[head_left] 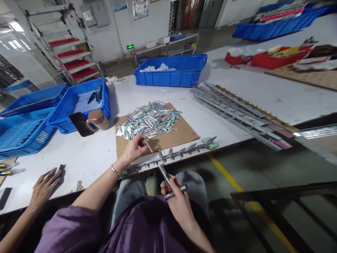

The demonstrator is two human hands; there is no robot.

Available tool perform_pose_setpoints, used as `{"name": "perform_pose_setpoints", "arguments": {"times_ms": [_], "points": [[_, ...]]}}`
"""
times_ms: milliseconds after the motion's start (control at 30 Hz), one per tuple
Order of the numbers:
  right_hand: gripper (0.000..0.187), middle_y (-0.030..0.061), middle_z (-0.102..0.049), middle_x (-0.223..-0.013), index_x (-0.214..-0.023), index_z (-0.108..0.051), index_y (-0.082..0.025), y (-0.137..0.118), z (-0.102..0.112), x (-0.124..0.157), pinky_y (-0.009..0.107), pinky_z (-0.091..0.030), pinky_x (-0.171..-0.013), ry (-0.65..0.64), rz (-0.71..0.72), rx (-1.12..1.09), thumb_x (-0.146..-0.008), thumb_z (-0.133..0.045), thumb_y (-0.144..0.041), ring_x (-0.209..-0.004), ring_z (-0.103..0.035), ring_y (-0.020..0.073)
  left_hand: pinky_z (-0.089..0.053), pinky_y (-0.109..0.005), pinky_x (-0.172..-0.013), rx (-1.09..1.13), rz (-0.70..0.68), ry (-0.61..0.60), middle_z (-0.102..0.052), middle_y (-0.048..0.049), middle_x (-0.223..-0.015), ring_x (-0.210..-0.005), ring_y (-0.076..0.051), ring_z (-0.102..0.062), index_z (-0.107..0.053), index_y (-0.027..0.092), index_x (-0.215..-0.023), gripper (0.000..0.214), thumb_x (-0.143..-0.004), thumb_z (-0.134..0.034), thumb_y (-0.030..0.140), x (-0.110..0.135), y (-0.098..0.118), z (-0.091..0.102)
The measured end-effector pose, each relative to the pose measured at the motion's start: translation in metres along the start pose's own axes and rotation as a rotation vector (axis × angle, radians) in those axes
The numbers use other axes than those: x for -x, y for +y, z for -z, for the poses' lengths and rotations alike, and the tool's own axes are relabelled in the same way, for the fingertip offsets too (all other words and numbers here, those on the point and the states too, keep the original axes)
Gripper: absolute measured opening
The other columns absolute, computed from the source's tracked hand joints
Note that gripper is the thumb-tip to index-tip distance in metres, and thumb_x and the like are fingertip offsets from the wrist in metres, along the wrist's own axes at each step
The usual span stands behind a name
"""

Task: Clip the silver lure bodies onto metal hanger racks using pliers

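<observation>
- Purple sleeves (126, 228) fill the near edge of the frame, over a lap in jeans; the right hand (179, 200) hovers above it, fingers (170, 191) wrapped round a slim metal tool (168, 181) with a crossbar at its grip
- Left hand (134, 149) reaches over the tabletop (86, 154) onto a cardboard sheet (181, 133), thumb and fingers pinching a thin pale stick (147, 145)
- Just beyond that hand lies a loose heap of holographic lure-shaped blanks (150, 123); a strip of grey pointed pieces (181, 151) runs along the tabletop's front edge
- Risk, as judged here — the strip sits so close to the edge that a nudge from wrist or tool could send it to the floor
- Pointed ends face both hands; a slip of the tool toward the lap could jab or scratch
- The heap is unstacked, so a careless sweep would scatter blanks off the cardboard
- A phone (80, 123) and a mug (98, 119) stand beside a blue crate (79, 102) — near enough to be knocked
- Another person's hand (44, 184) rests at lower left, well apart
</observation>
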State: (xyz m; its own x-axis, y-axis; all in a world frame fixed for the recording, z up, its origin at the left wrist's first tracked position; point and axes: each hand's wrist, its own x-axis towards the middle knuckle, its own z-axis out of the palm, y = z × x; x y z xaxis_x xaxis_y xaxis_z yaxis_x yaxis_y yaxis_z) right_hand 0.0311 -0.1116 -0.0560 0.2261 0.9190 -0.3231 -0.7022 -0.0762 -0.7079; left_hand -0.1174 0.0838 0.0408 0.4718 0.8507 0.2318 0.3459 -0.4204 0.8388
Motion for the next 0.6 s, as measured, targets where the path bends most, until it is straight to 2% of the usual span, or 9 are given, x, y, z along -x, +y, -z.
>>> {"name": "perform_pose_setpoints", "arguments": {"times_ms": [100, 200, 300, 367, 467, 600], "points": [[0.021, 0.0004, -0.064, -0.078, -0.088, -0.062, -0.022, 0.001, -0.006, -0.004, 0.028, -0.052, -0.057, -0.065, -0.282, -0.35, -0.089, -0.072, -0.04, -0.06, -0.057, 0.0126, -0.041, -0.023, -0.06, 0.104, 0.098, 0.098, -0.056, 0.003, -0.069, -0.062, -0.011, -0.051, -0.065, 0.015, -0.095, 0.029, -0.09, -0.066, 0.044, 0.025, -0.003, -0.013], [0.014, -0.0016, -0.059, -0.076, -0.089, -0.064, -0.018, 0.0, -0.011, -0.009, 0.024, -0.05, -0.055, -0.132, -0.416, -0.543, -0.093, -0.067, -0.031, -0.055, -0.053, 0.009, -0.041, -0.024, -0.061, 0.157, 0.145, 0.172, -0.056, 0.0022, -0.065, -0.062, -0.011, -0.051, -0.06, 0.016, -0.08, 0.041, -0.094, -0.058, 0.054, 0.036, -0.005, -0.022], [0.005, -0.0045, -0.056, -0.074, -0.094, -0.064, -0.018, 0.002, -0.017, -0.013, 0.021, -0.049, -0.054, -0.145, -0.393, -0.626, -0.094, -0.062, -0.023, -0.053, -0.051, 0.0074, -0.043, -0.025, -0.063, 0.226, 0.143, 0.199, -0.056, 0.0019, -0.067, -0.063, -0.012, -0.051, -0.06, 0.017, -0.081, 0.043, -0.091, -0.062, 0.059, 0.037, -0.005, -0.024], [0.005, -0.0049, -0.054, -0.073, -0.091, -0.062, -0.02, 0.003, -0.02, -0.014, 0.022, -0.048, -0.053, -0.152, -0.341, -0.597, -0.095, -0.06, -0.023, -0.052, -0.049, 0.008, -0.044, -0.025, -0.063, 0.266, 0.16, 0.168, -0.059, 0.0013, -0.07, -0.064, -0.012, -0.052, -0.062, 0.017, -0.085, 0.043, -0.087, -0.066, 0.06, 0.037, -0.004, -0.024], [0.016, -0.0044, -0.052, -0.073, -0.082, -0.058, -0.022, 0.005, -0.024, -0.013, 0.023, -0.048, -0.052, -0.147, -0.298, -0.516, -0.094, -0.063, -0.031, -0.05, -0.044, 0.0079, -0.046, -0.025, -0.063, 0.321, 0.191, 0.098, -0.061, 0.0008, -0.073, -0.065, -0.013, -0.055, -0.062, 0.017, -0.093, 0.046, -0.083, -0.07, 0.061, 0.037, -0.002, -0.025], [0.026, -0.0028, -0.053, -0.074, -0.08, -0.054, -0.024, 0.009, -0.03, -0.009, 0.027, -0.05, -0.054, -0.14, -0.201, -0.373, -0.094, -0.065, -0.043, -0.052, -0.043, 0.0095, -0.049, -0.03, -0.07, 0.278, 0.133, 0.029, -0.065, -0.0017, -0.076, -0.071, -0.016, -0.058, -0.063, 0.019, -0.087, 0.041, -0.087, -0.066, 0.06, 0.04, 0.003, -0.025]]}}
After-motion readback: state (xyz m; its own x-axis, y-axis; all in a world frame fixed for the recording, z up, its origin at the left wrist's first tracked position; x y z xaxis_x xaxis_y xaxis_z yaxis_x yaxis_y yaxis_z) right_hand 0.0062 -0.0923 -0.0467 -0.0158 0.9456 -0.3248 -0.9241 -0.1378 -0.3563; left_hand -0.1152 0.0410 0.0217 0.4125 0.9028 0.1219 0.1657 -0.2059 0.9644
